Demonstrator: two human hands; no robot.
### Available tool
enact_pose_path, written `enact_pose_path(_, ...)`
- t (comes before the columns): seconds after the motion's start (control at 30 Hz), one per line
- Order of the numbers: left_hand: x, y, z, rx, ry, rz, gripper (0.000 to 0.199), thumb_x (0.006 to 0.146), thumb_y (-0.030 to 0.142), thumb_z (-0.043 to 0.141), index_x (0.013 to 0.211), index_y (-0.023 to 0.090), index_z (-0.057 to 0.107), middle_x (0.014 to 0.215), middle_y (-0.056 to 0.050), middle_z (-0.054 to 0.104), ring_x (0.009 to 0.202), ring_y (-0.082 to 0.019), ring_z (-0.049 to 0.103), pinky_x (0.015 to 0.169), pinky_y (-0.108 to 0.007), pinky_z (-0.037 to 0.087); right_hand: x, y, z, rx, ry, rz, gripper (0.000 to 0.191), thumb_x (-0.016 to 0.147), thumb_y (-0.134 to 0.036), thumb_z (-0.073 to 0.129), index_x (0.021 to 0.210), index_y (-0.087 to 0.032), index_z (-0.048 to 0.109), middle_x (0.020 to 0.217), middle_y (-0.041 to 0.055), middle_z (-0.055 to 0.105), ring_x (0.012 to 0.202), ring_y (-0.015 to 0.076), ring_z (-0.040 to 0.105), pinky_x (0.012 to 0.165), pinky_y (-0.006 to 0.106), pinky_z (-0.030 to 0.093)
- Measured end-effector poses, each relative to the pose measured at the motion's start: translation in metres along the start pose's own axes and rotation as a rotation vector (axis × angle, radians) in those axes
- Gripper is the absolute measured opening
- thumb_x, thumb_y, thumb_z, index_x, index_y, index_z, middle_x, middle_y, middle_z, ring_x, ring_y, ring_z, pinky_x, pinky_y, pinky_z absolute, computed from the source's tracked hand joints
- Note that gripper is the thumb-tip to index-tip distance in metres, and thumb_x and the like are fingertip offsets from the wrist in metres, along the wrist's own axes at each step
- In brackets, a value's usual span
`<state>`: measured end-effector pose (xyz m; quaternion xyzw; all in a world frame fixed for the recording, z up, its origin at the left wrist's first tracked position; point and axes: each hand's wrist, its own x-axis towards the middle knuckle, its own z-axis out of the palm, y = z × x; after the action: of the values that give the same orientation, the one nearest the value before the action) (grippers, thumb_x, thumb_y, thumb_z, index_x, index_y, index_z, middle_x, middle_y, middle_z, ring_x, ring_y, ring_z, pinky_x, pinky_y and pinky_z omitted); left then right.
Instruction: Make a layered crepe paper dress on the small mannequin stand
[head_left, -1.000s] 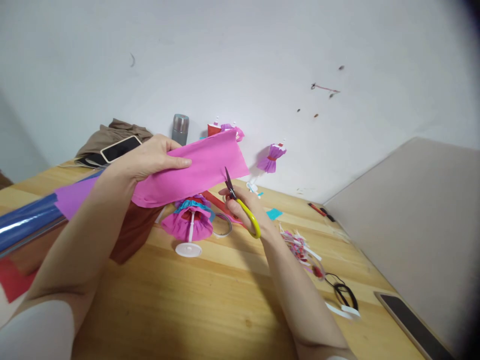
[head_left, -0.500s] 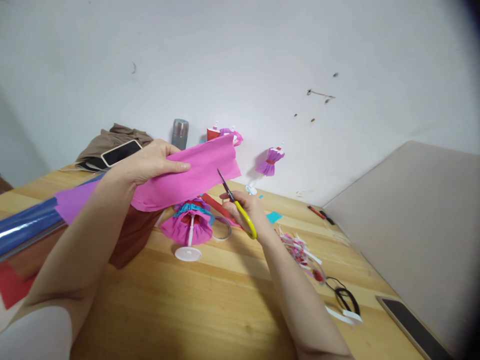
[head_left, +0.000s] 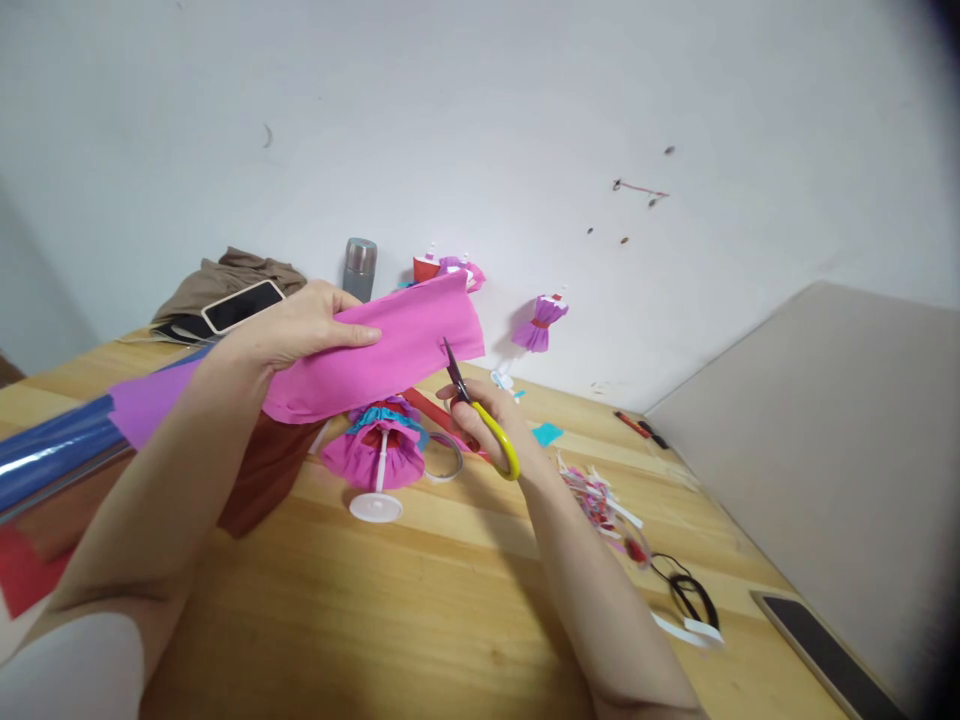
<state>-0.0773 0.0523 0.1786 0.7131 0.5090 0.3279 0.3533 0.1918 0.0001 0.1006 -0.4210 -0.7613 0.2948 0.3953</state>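
Observation:
My left hand [head_left: 319, 325] pinches a folded sheet of pink crepe paper [head_left: 405, 345] in the air, thumb on top and the other fingers behind it. In my right hand [head_left: 491, 410] are yellow-handled scissors [head_left: 501, 445], their dark blades across the paper's lower edge near its right end. A small slit or crease shows at the blade tip. Under the paper, a doll stand with a white round base [head_left: 376, 507] carries a ruffled pink, blue and red paper dress [head_left: 375, 450]. A roll of tape [head_left: 444, 458] lies beside it.
Paper sheets and rolls [head_left: 60, 450] fill the table's left. Behind are a phone [head_left: 241, 306], brown cloth [head_left: 225, 275], a steel flask [head_left: 361, 268] and a small purple dress [head_left: 541, 325] by the wall. Paper scraps [head_left: 596, 500], a black cord [head_left: 694, 595] and another phone [head_left: 829, 650] lie rightward.
My right hand has shifted the scissors slightly right, toward the paper's end. The paper's right edge has flexed a little, while my left hand keeps its place.

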Motion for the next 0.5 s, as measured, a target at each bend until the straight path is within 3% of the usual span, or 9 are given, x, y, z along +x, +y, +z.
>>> enact_pose_path(0.23, 0.004, -0.005, 0.002, 0.044, -0.006, 0.015, 0.026, 0.063, 0.038, 0.075, 0.075, 0.015, 0.073, 0.065, -0.005, 0.064, 0.059, -0.016, 0.056, 0.047, -0.023, 0.036, 0.0, 0.003, 0.0, 0.046, -0.043, -0.03, 0.057, 0.091, -0.07, 0.052, 0.103, -0.016, 0.068, 0.066, 0.0003, 0.054, 0.058, 0.0145, 0.052, 0.053, 0.027, 0.044)
enact_pose_path(0.5, 0.002, 0.003, 0.007, 0.1, -0.033, 0.026, 0.029, 0.062, 0.044, 0.074, 0.064, 0.016, 0.066, 0.06, -0.002, 0.056, 0.058, -0.016, 0.052, 0.049, -0.024, 0.031, 0.001, 0.015, -0.001, 0.053, -0.07, -0.033, 0.06, 0.092, -0.072, 0.049, 0.109, -0.017, 0.067, 0.073, 0.0035, 0.062, 0.061, 0.0158, 0.057, 0.056, 0.028, 0.048)
